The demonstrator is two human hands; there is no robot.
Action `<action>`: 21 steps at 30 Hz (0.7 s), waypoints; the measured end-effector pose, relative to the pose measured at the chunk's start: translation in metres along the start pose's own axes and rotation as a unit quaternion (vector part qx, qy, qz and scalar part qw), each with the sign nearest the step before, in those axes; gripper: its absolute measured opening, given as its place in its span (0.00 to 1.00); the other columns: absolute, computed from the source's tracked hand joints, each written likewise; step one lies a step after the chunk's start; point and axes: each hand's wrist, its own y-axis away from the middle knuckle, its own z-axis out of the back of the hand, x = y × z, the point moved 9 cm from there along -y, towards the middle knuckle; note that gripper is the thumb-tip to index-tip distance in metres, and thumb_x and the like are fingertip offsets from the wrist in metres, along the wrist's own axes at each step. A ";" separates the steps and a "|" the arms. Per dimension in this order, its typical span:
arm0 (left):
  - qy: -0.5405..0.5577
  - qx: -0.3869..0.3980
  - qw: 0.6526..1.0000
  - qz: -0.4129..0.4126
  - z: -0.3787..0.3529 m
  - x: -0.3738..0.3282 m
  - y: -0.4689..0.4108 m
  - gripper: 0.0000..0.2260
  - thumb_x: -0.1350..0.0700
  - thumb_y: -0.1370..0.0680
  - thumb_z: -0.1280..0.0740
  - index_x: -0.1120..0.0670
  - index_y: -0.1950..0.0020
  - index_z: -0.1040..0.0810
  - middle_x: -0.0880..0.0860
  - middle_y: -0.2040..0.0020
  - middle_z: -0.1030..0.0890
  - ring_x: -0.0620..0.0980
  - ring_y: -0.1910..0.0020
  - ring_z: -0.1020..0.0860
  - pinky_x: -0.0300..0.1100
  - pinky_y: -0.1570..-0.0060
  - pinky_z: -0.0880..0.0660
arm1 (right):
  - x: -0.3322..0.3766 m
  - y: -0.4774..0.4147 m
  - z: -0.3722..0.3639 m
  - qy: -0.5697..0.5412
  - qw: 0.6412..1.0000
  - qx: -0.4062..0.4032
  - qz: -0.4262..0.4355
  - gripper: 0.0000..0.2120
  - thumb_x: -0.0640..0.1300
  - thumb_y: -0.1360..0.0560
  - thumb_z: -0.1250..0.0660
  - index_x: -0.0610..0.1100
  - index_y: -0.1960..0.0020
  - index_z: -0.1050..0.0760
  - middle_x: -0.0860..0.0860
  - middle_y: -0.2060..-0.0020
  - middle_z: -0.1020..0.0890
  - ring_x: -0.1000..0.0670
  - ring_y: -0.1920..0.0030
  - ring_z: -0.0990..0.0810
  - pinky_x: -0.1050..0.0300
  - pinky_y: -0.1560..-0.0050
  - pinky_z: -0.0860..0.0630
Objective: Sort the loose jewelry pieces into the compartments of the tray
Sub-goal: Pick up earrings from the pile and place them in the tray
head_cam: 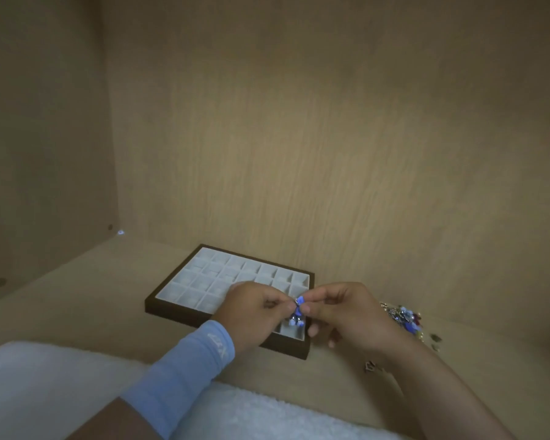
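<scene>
head: tray [175, 313] on wooden shelf [64, 290]

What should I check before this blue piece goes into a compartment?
1. Grip: ok, left hand and right hand both pinch the blue beaded piece.
2. Position: ok, piece hangs over the near right corner of the tray.
3. Room: cannot tell, hands hide part of the compartment beneath.
4. Piece untangled: cannot tell, too small.
5. Supply: ok, loose pile lies right of the tray, apart from it.
</scene>
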 end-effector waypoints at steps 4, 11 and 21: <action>-0.114 0.011 0.993 -0.005 0.001 0.000 0.002 0.07 0.47 0.23 0.32 0.44 0.54 0.14 0.43 0.56 0.17 0.42 0.51 0.23 0.44 0.41 0.31 | -0.003 0.003 -0.002 0.028 0.999 0.013 -0.015 0.03 0.39 0.26 0.25 0.40 0.52 0.16 0.45 0.67 0.15 0.50 0.72 0.18 0.61 0.78 0.28; -0.168 0.003 0.986 -0.023 0.004 0.004 0.006 0.06 0.51 0.21 0.35 0.39 0.51 0.20 0.39 0.49 0.21 0.43 0.44 0.29 0.49 0.34 0.35 | -0.005 0.003 -0.004 0.085 0.996 -0.008 -0.018 0.01 0.40 0.28 0.23 0.45 0.59 0.14 0.50 0.70 0.16 0.54 0.75 0.24 0.64 0.75 0.30; -0.200 -0.008 0.974 -0.104 -0.002 -0.002 0.007 0.05 0.49 0.22 0.34 0.41 0.47 0.21 0.40 0.49 0.22 0.42 0.46 0.30 0.43 0.40 0.32 | 0.013 0.003 -0.013 0.427 0.896 -0.079 0.089 0.04 0.52 0.28 0.28 0.60 0.60 0.17 0.63 0.68 0.24 0.60 0.62 0.24 0.66 0.67 0.34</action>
